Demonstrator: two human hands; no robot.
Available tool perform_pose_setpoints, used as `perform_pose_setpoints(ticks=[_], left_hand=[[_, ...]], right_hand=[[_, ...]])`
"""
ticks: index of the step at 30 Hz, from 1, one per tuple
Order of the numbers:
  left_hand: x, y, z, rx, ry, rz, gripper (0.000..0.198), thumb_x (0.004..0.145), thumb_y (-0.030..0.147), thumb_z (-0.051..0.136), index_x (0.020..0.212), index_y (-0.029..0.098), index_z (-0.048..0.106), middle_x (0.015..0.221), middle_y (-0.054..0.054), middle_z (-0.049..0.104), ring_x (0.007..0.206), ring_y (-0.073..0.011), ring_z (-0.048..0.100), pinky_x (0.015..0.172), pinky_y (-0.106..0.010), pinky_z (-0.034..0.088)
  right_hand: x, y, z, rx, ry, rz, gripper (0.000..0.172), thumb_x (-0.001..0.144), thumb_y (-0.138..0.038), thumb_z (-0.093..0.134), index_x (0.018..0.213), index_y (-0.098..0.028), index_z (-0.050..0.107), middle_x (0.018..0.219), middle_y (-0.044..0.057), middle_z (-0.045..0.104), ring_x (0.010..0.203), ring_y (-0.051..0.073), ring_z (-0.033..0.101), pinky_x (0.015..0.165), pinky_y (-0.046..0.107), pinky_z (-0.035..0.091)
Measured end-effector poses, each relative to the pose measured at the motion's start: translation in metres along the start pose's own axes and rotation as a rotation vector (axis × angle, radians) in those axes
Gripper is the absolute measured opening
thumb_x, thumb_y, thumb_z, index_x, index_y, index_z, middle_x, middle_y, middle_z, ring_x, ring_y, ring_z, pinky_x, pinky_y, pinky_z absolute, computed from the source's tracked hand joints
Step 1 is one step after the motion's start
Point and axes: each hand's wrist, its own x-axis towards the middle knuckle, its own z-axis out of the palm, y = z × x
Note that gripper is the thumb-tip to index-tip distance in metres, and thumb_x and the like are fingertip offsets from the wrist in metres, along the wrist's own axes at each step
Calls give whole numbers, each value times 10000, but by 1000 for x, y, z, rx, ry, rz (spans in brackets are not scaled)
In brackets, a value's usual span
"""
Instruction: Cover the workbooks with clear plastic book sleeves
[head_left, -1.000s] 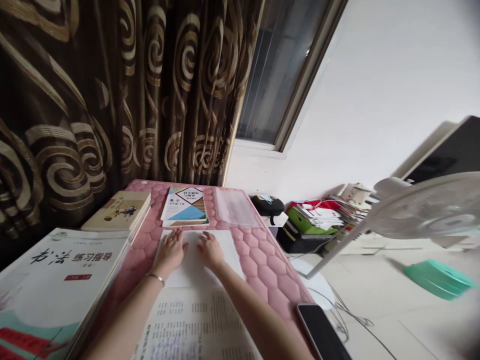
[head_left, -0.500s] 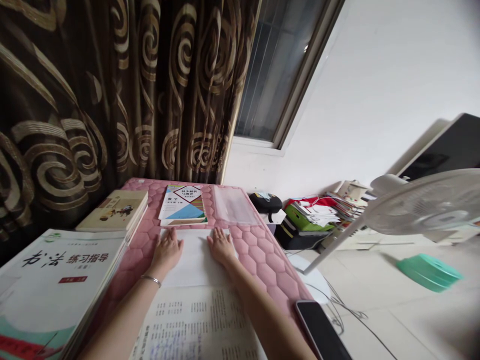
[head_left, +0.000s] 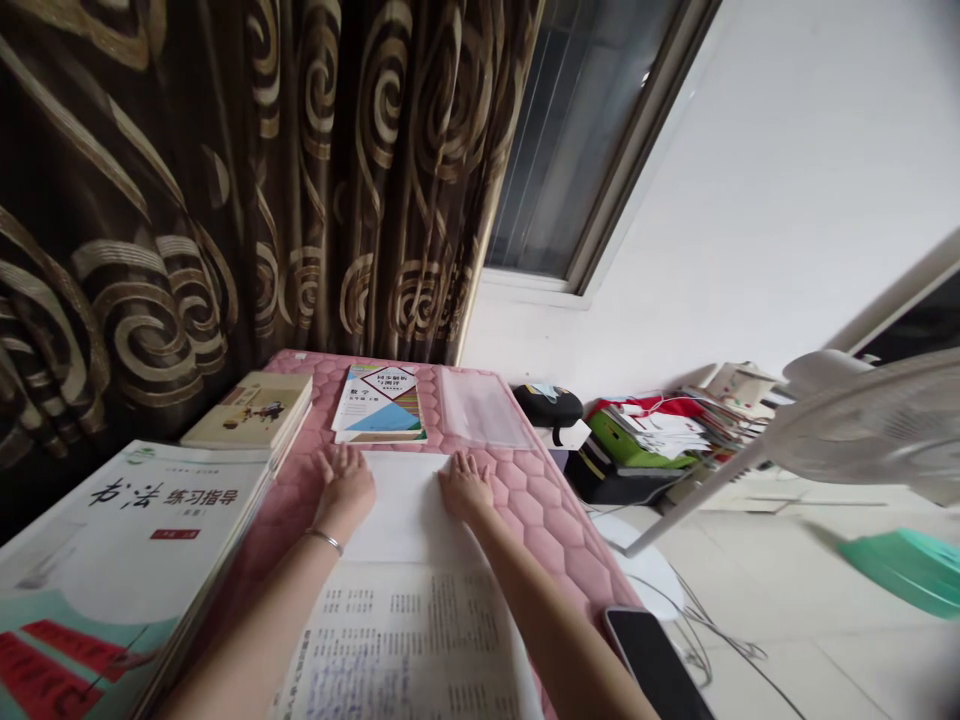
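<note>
A blank white sheet [head_left: 405, 505] lies on the pink quilted tabletop [head_left: 540, 510], its near end overlapping a printed worksheet [head_left: 405, 640]. My left hand [head_left: 343, 485] rests flat on the sheet's far left corner, fingers spread; a thin bracelet circles that wrist. My right hand [head_left: 465, 485] lies flat on the far right corner, fingers spread. Neither hand holds anything. Just beyond the fingertips sits a colourful maths workbook [head_left: 380, 402].
A stack of books topped by a calligraphy workbook [head_left: 127, 545] fills the left, with a beige book [head_left: 251, 410] behind it. A clear plastic folder [head_left: 484, 408] lies far right, a black phone [head_left: 656, 665] near right. A white fan [head_left: 862, 430] and floor clutter [head_left: 645, 440] stand to the right.
My hands have slid apart along the white sheet's far edge, the right hand moving out to the right corner. The camera has shifted slightly.
</note>
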Motion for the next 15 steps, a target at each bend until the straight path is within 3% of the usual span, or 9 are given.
perform_pose_setpoints(ticks=[3, 7, 10, 15], left_hand=[[5, 25, 11, -81, -66, 233, 542, 921, 183, 315, 1444, 160, 455, 1550, -127, 384, 1472, -303, 242, 1161, -679, 39], [8, 42, 21, -114, -107, 283, 560, 915, 206, 343, 1468, 261, 420, 1541, -63, 409, 1470, -272, 260, 1174, -655, 61], [7, 32, 20, -123, -97, 221, 555, 943, 311, 326, 1491, 239, 380, 1564, -88, 356, 1474, -308, 242, 1153, -689, 62], [-1, -6, 15, -55, -71, 24, 630, 946, 480, 315, 1500, 182, 359, 1581, -128, 299, 1474, -326, 233, 1152, -677, 78]], right_hand=[[6, -25, -2, 18, 0, -85, 592, 973, -235, 327, 1535, -71, 238, 1599, 189, 188, 1497, 273, 114, 1182, 527, 49], [9, -50, 6, 82, -13, -249, 550, 996, -223, 241, 1544, -180, 251, 1590, 51, 285, 1485, 147, 174, 1186, 356, 165], [7, -41, 14, 113, 3, -245, 560, 1015, -325, 224, 1540, -132, 254, 1587, 85, 280, 1484, 194, 192, 1184, 398, 178], [0, 2, 14, 89, 56, -102, 629, 1009, -401, 268, 1524, -41, 259, 1582, 163, 260, 1483, 234, 196, 1195, 402, 132]])
